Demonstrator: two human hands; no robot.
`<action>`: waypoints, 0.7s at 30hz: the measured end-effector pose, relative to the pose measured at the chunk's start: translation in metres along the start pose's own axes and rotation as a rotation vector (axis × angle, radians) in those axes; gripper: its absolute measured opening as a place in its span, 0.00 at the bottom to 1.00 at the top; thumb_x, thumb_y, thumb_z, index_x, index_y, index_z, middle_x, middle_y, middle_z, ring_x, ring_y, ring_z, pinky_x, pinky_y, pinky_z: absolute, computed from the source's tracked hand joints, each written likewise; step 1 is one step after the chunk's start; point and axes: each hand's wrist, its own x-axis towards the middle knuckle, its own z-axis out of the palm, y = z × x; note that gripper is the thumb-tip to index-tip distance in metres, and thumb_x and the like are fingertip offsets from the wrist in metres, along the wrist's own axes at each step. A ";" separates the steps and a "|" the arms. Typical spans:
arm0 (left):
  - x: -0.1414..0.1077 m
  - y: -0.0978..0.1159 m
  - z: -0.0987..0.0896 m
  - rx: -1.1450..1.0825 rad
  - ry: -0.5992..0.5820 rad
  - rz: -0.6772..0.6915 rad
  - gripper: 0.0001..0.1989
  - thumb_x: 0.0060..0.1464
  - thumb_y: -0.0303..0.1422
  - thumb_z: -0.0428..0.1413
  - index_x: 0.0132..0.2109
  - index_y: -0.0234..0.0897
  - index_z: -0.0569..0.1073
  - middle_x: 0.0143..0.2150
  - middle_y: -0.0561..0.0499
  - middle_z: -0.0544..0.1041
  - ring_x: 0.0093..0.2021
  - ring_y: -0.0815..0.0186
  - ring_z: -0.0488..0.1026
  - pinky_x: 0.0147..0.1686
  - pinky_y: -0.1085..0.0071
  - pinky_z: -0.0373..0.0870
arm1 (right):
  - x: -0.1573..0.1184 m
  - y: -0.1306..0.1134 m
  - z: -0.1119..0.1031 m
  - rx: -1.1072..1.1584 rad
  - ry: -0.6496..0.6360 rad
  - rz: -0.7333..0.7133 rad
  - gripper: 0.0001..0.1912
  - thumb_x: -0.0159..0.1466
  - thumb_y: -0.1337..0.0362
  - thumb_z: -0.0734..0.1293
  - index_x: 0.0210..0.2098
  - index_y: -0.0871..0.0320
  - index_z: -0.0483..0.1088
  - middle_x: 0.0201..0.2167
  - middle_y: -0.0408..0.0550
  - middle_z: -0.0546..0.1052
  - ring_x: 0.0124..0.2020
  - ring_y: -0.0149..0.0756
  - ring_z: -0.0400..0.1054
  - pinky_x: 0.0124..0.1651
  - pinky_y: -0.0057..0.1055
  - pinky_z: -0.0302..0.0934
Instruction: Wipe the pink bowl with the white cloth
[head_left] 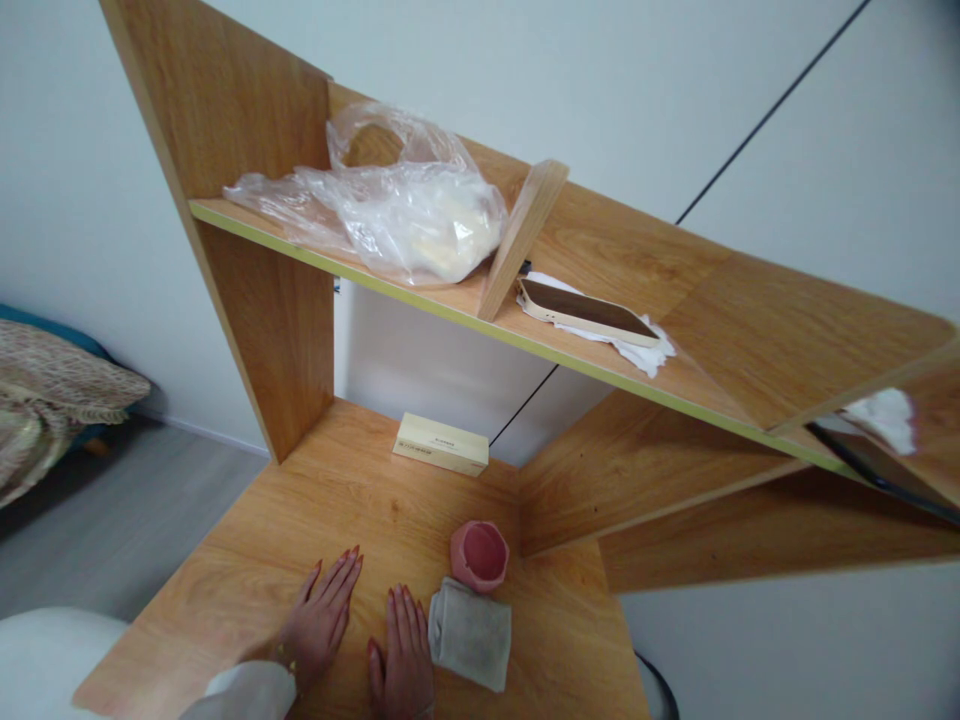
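Observation:
Both my hands rest palm down on the wooden desk [247, 560]. My left hand [321, 615] lies flat with its fingers stretched out, holding nothing. Beside it, my right hand [403, 655] is also flat and holds nothing, its thumb a little apart. Just right of my right hand is a folded grey cloth [471, 635], close to its fingers; whether they touch I cannot tell. Behind the cloth stands a pink faceted pot [480, 556], seen from above. A cream-coloured oblong box [441, 444] lies at the back of the desk.
Above the desk runs a wooden shelf [585, 365]. It bears a clear plastic bag [420, 215] with something pale inside, an upright divider [523, 240] and a phone [589, 310] on white tissue. A dark flat device [877, 465] sits at right. Bedding [60, 400] shows at left.

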 end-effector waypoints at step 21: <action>0.003 0.000 -0.007 -0.037 0.015 -0.001 0.36 0.54 0.26 0.42 0.69 0.39 0.41 0.63 0.49 0.66 0.61 0.67 0.64 0.64 0.68 0.44 | -0.002 0.004 0.002 0.012 0.003 -0.015 0.31 0.66 0.58 0.57 0.67 0.55 0.46 0.59 0.49 0.68 0.59 0.42 0.62 0.57 0.43 0.62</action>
